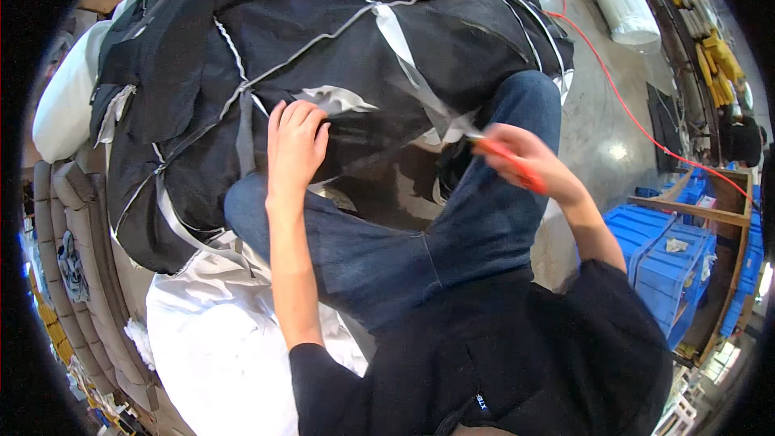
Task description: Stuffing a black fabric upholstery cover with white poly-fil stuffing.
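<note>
Black fabric (339,40), grey seams; orange cutter (513,163).

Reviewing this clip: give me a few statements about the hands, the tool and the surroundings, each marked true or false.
1. The left hand lies flat on the black fabric. True.
2. The right hand is empty. False: it grips a red-handled tool whose tip points at the fabric's pale edge strip.
3. The black fabric has pale seam strips running across it. True.
4. The blue plastic crates stand to the person's left. False: they stand to the right, by a wooden frame.
5. The person wears green trousers. False: the jeans are blue.
</note>
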`<state>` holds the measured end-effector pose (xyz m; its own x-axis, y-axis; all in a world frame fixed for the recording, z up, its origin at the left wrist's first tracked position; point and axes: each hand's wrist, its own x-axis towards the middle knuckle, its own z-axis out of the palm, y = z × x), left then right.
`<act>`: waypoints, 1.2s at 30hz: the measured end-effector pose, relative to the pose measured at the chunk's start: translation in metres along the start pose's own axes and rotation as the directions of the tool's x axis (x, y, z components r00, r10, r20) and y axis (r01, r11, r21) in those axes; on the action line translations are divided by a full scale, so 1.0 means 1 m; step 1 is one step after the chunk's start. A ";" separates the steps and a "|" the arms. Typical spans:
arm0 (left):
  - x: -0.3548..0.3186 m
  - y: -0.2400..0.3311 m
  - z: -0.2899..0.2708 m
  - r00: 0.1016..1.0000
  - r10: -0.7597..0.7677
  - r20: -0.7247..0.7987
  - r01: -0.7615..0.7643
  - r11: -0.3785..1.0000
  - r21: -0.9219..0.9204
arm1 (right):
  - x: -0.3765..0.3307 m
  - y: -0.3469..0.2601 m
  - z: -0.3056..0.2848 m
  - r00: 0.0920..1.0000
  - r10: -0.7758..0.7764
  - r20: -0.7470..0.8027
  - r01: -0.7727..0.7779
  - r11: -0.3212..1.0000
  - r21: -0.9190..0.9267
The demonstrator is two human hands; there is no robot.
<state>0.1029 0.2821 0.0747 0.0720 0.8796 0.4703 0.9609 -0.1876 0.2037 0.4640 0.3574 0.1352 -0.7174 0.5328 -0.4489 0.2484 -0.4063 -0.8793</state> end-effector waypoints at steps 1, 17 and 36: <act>-0.001 0.002 0.002 0.998 0.013 0.065 -0.012 1.000 -0.022 | -0.033 0.016 -0.021 0.998 -0.062 0.008 0.060 0.987 0.148; -0.008 0.068 0.053 0.987 0.022 0.161 -0.018 1.000 -0.025 | -0.188 0.516 -0.043 0.232 0.210 -0.950 -0.681 0.733 -0.005; -0.032 0.045 -0.029 0.941 -0.200 -0.271 0.206 0.979 -0.006 | -0.119 0.354 -0.089 0.707 -0.049 -0.705 -0.410 0.784 -0.466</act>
<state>0.1361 0.2324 0.0941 -0.1968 0.7469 0.6352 0.9535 -0.0051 0.3014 0.6954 0.2164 -0.1371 -0.0606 0.9202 -0.3867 0.7925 -0.1912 -0.5791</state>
